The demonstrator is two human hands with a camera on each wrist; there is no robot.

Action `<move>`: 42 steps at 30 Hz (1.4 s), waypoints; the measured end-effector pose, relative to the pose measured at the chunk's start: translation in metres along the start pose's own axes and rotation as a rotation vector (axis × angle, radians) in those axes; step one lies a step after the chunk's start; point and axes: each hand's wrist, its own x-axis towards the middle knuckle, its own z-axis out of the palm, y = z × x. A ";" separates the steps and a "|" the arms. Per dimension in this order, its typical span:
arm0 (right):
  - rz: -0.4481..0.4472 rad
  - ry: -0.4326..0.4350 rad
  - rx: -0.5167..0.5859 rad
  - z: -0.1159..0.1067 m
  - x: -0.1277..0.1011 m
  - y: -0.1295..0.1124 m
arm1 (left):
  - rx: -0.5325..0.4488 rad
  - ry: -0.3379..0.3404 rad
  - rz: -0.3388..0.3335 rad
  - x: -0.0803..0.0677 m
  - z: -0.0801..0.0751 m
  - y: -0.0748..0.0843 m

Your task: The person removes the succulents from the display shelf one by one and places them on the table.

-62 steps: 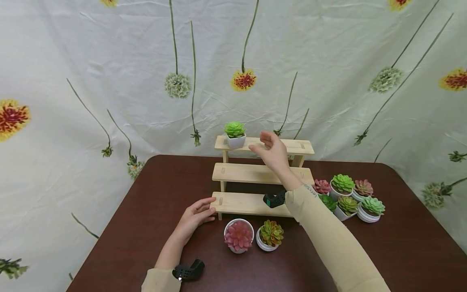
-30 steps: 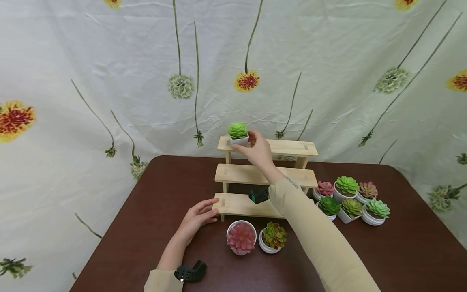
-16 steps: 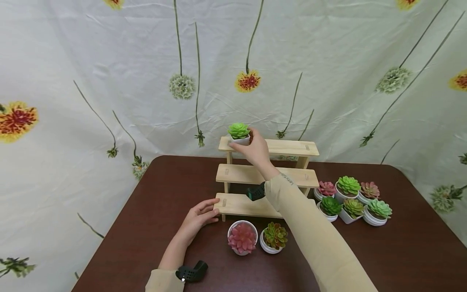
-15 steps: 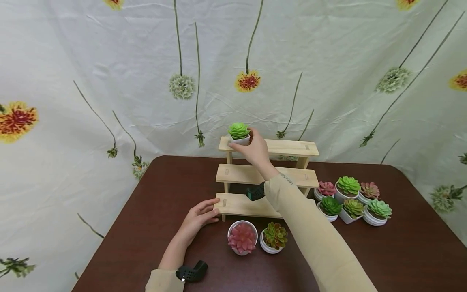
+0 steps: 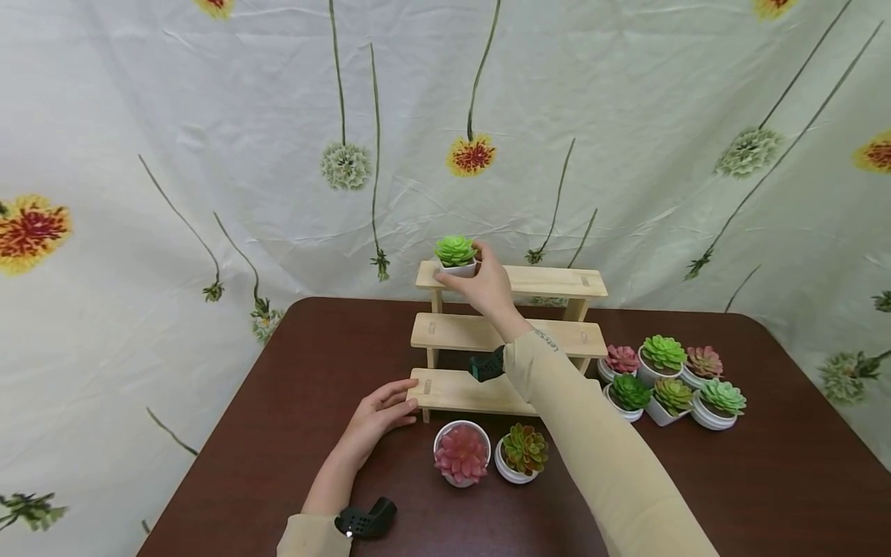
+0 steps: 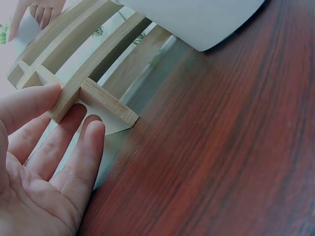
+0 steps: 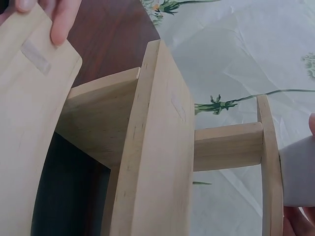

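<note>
On the left end of the top shelf sits a bright green succulent (image 5: pixel 455 251) in a white square-sided pot (image 7: pixel 299 172). My right hand (image 5: pixel 489 288) grips this pot from its right side, thumb at the front and fingers behind. Below, the three-tier wooden stand (image 5: pixel 480 391) is held by my left hand (image 5: pixel 376 414) at the left end of its lowest shelf. The left wrist view shows the thumb against one face of that shelf end (image 6: pixel 69 101) and fingers under the other. My right forearm covers the right part of the lower shelf.
In front of the stand are a pink succulent (image 5: pixel 462 455) and a green-red succulent (image 5: pixel 524 449), both in white pots. Several more potted succulents, one of them dark green (image 5: pixel 629 392), cluster to the right on the dark brown table (image 5: pixel 299 371). A flower-print cloth (image 5: pixel 278 116) hangs behind.
My right hand has moved left from beside the green succulent and taken hold of its pot. Over the last half second it stays there. The left hand keeps its place on the stand.
</note>
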 end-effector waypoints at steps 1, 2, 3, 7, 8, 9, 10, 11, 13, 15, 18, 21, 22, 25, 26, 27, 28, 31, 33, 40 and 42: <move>0.002 0.000 0.000 0.000 -0.001 0.000 | -0.005 0.005 -0.001 0.000 0.000 0.000; 0.004 0.000 0.000 -0.001 -0.002 -0.001 | -0.005 0.009 -0.001 0.000 0.000 0.001; 0.006 0.000 0.003 -0.002 -0.003 -0.001 | -0.008 0.011 0.000 0.000 0.000 0.001; 0.010 0.002 0.012 -0.005 -0.006 -0.003 | -0.008 0.012 0.003 0.000 -0.001 0.002; 0.010 0.004 0.013 -0.007 -0.007 -0.003 | -0.005 0.010 0.003 0.001 -0.001 0.002; 0.010 0.005 0.014 -0.008 -0.008 -0.004 | -0.005 0.010 0.003 0.001 -0.001 0.002; 0.010 0.005 0.015 -0.009 -0.009 -0.004 | -0.003 0.009 0.002 0.001 -0.001 0.002; 0.011 0.005 0.015 -0.011 -0.010 -0.004 | -0.003 0.010 0.002 0.001 -0.002 0.002; 0.010 0.006 0.024 -0.015 -0.012 -0.004 | -0.002 0.010 0.002 0.001 -0.002 0.002; 0.007 0.006 0.029 -0.019 -0.015 -0.004 | -0.002 0.011 0.000 0.001 -0.002 0.001; 0.002 0.012 0.037 -0.026 -0.020 -0.002 | -0.002 0.014 -0.003 0.001 -0.002 0.000; 0.005 0.016 0.041 -0.034 -0.026 0.000 | -0.002 0.017 -0.005 0.002 -0.002 -0.001; 0.006 0.019 0.043 -0.037 -0.028 0.001 | -0.001 0.018 -0.006 0.002 -0.001 -0.001; 0.008 0.026 0.045 -0.045 -0.035 0.006 | 0.002 0.018 -0.008 0.002 -0.001 -0.002; 0.009 0.031 0.046 -0.048 -0.037 0.008 | 0.004 0.018 -0.008 0.003 -0.001 -0.002; 0.008 0.037 0.047 -0.050 -0.039 0.010 | 0.006 0.016 -0.006 0.003 -0.001 -0.002; 0.008 0.042 0.045 -0.053 -0.041 0.012 | 0.007 0.016 -0.004 0.003 -0.001 -0.002; 0.007 0.054 0.037 -0.059 -0.047 0.020 | 0.006 0.012 0.002 0.003 -0.001 -0.002; 0.008 0.064 0.033 -0.063 -0.051 0.024 | 0.006 0.010 0.006 0.003 0.000 -0.002; 0.005 0.075 0.057 -0.074 -0.066 0.039 | 0.011 0.006 0.012 0.003 0.000 -0.002; 0.001 0.078 0.058 -0.077 -0.071 0.041 | 0.008 0.003 0.012 0.003 0.000 -0.002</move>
